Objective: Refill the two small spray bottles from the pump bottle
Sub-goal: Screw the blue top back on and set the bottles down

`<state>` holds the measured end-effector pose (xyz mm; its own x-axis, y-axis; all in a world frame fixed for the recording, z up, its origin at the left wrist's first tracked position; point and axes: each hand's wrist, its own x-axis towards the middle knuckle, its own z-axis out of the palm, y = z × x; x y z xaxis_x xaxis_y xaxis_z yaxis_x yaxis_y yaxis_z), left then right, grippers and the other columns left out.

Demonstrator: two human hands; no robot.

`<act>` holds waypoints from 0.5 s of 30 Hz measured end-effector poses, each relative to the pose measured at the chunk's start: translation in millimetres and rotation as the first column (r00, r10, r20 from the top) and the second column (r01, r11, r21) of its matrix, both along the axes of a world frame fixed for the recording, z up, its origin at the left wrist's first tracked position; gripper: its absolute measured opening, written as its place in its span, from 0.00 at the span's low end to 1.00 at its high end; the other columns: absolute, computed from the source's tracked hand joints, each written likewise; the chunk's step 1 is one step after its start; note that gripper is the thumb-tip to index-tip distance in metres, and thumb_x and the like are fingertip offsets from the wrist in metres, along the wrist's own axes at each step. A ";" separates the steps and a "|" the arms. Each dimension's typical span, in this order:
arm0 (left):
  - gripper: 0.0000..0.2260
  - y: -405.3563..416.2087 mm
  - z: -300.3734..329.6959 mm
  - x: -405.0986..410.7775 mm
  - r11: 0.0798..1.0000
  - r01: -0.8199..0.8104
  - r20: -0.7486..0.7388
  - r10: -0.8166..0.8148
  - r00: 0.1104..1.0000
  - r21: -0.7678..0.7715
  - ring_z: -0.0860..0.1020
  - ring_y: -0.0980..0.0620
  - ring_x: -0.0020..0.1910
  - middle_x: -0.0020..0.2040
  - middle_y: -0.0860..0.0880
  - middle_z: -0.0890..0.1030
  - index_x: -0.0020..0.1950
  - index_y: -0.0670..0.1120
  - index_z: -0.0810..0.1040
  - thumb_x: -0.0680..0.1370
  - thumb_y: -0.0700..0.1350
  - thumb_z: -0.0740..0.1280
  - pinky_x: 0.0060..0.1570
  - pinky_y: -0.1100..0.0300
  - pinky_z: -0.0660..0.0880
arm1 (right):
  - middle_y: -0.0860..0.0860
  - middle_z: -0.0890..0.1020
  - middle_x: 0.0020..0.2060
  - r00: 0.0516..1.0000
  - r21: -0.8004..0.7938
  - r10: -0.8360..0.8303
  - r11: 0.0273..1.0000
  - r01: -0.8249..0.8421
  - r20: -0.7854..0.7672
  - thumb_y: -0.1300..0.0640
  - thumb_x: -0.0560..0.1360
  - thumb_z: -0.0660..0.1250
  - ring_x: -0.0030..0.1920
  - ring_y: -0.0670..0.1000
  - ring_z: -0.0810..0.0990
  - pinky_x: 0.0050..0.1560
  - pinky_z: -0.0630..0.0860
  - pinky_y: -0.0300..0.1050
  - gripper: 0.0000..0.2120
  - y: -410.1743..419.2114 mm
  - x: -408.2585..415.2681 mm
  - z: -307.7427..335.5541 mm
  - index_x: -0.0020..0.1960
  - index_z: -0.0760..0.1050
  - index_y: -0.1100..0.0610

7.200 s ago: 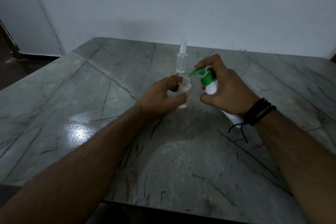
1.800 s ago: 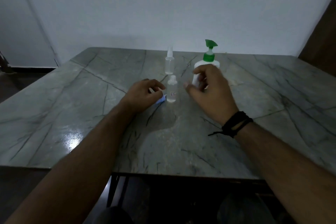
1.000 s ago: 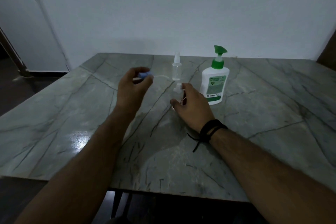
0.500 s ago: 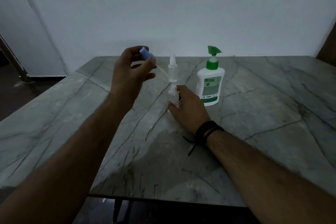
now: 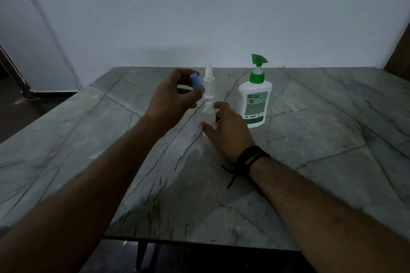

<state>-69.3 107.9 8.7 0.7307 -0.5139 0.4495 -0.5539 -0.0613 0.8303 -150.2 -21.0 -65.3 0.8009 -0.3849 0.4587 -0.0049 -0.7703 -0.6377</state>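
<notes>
A small clear spray bottle (image 5: 208, 115) stands uncapped on the marble table (image 5: 310, 150), and my right hand (image 5: 226, 131) grips its body from the right. Just above and left of its neck, my left hand (image 5: 175, 97) pinches a blue spray cap (image 5: 196, 81) whose thin dip tube is hard to make out. A second clear spray bottle (image 5: 209, 83) with its sprayer on stands upright behind them. The white pump bottle (image 5: 255, 101) with a green pump head stands upright to the right, untouched.
A pale wall rises behind the table's far edge. The table's front edge runs below my forearms, with a dark floor and a table leg (image 5: 142, 255) under it. A dark band (image 5: 251, 156) is on my right wrist.
My left hand has brought the blue spray cap down and right, close to the open bottle's neck. My right hand still holds that bottle on the table.
</notes>
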 end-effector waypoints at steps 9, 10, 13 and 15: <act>0.17 -5.6 13.4 13.2 0.890 0.029 0.230 -0.149 0.962 0.455 0.80 0.62 0.42 0.52 0.55 0.77 0.64 0.53 0.74 0.77 0.46 0.71 0.39 0.70 0.73 | 0.51 0.82 0.56 0.999 0.025 -0.005 1.000 0.006 -0.034 0.45 0.76 0.71 0.55 0.51 0.80 0.55 0.76 0.45 0.22 -0.5 1.1 1.7 0.64 0.74 0.55; 0.17 -6.1 15.6 14.5 0.868 0.029 0.235 -0.166 0.958 0.496 0.79 0.62 0.44 0.51 0.56 0.76 0.64 0.53 0.74 0.77 0.46 0.71 0.40 0.70 0.73 | 0.51 0.82 0.55 0.999 0.025 -0.006 1.000 0.007 -0.037 0.45 0.76 0.71 0.55 0.51 0.80 0.54 0.76 0.45 0.22 -0.6 1.1 1.8 0.64 0.74 0.55; 0.15 -8.0 22.3 18.2 0.809 0.034 0.229 -0.206 0.951 0.587 0.78 0.62 0.46 0.49 0.58 0.76 0.62 0.53 0.75 0.76 0.49 0.71 0.44 0.66 0.73 | 0.51 0.81 0.53 0.999 0.017 -0.005 1.000 0.006 -0.047 0.45 0.76 0.71 0.53 0.51 0.79 0.51 0.73 0.42 0.21 -0.1 0.4 2.9 0.63 0.74 0.56; 0.13 -10.1 24.3 19.0 0.767 0.026 0.249 -0.241 0.938 0.641 0.78 0.61 0.46 0.49 0.57 0.78 0.59 0.53 0.77 0.75 0.50 0.72 0.48 0.63 0.73 | 0.51 0.81 0.52 0.998 0.014 -0.007 1.000 0.008 -0.056 0.45 0.76 0.71 0.52 0.51 0.79 0.49 0.71 0.41 0.21 -0.4 0.5 2.7 0.63 0.74 0.56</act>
